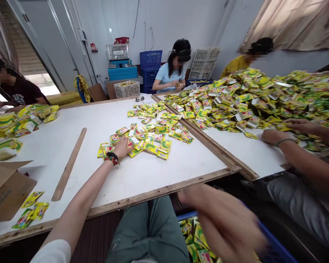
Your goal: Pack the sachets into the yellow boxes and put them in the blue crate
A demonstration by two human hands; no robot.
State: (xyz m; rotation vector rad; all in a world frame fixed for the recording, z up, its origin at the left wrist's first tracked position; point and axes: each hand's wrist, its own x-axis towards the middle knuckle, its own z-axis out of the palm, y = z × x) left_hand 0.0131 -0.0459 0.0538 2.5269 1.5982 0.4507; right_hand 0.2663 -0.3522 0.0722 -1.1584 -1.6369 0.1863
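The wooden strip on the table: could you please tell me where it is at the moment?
In the head view, the wooden strip lies on the white table, left of the left hand and its sachets, with a cardboard box to the strip's left.

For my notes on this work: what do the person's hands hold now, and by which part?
The left hand rests on the pile of yellow-green sachets, and no clear grip shows; the right hand is too blurred to tell.

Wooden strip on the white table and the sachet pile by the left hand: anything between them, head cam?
Head view: only bare white tabletop between the wooden strip and the yellow-green sachet pile. The left forearm passes just nearer the camera.
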